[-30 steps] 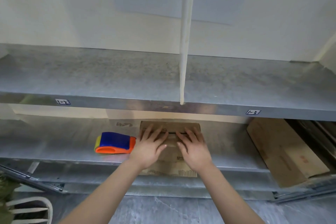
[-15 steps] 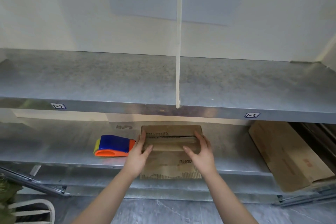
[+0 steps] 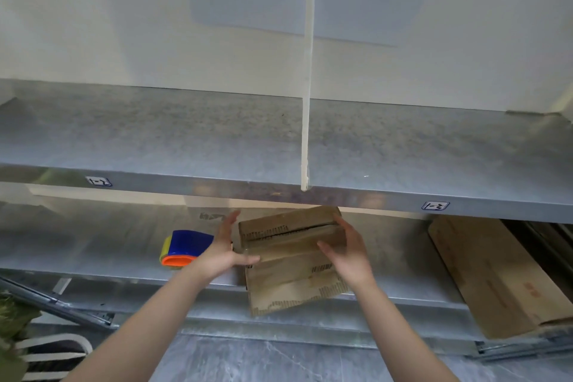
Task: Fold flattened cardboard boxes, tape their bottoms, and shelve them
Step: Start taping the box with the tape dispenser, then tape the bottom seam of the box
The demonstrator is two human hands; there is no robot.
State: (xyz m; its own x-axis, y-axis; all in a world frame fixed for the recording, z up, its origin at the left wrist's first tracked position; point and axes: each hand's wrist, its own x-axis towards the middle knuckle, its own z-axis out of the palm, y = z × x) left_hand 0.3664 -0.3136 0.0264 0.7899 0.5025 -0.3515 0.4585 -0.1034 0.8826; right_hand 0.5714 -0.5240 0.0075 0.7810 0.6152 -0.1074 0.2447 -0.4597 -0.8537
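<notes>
A small brown cardboard box [image 3: 288, 257], its taped seam facing me, hangs tilted above the front of the lower metal shelf [image 3: 102, 260]. My left hand [image 3: 224, 253] holds its left side, with the thumb across the front face and the fingers pointing up along the edge. My right hand [image 3: 352, 250] grips the right end, thumb on the front and fingers round the side. The box's lower flaps hang past the shelf edge.
A blue, orange and yellow tape dispenser [image 3: 186, 246] lies on the lower shelf just left of my left hand. Flattened cardboard boxes [image 3: 490, 276] lie at the right. The upper metal shelf [image 3: 155, 146] is split by a white divider [image 3: 307, 71].
My hands moved from pressing on top of the box to its two sides. The box has come up off the lower shelf and tilted, its right end higher.
</notes>
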